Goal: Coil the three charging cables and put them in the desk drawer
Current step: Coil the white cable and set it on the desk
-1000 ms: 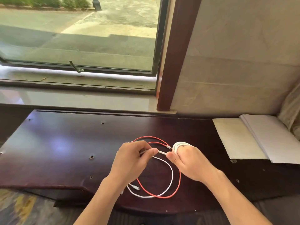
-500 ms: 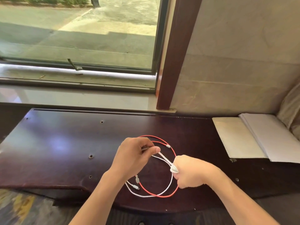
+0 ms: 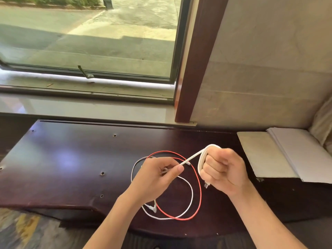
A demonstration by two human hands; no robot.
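The right hand [image 3: 221,172] is fisted around the white cable's coil [image 3: 202,160], whose free end runs leftward and down to the left hand's [image 3: 158,174] pinch.

Dark glossy wooden desk top [image 3: 68,159] fills the middle band of the frame, with small screw holes across its left half. Lower centre on it: red cable [image 3: 199,184] in a loose loop, overlapping a thin white cable [image 3: 191,196]. Right edge of the frame: a pale flat pad [image 3: 264,157], a white paper stack [image 3: 305,155] just beside it.
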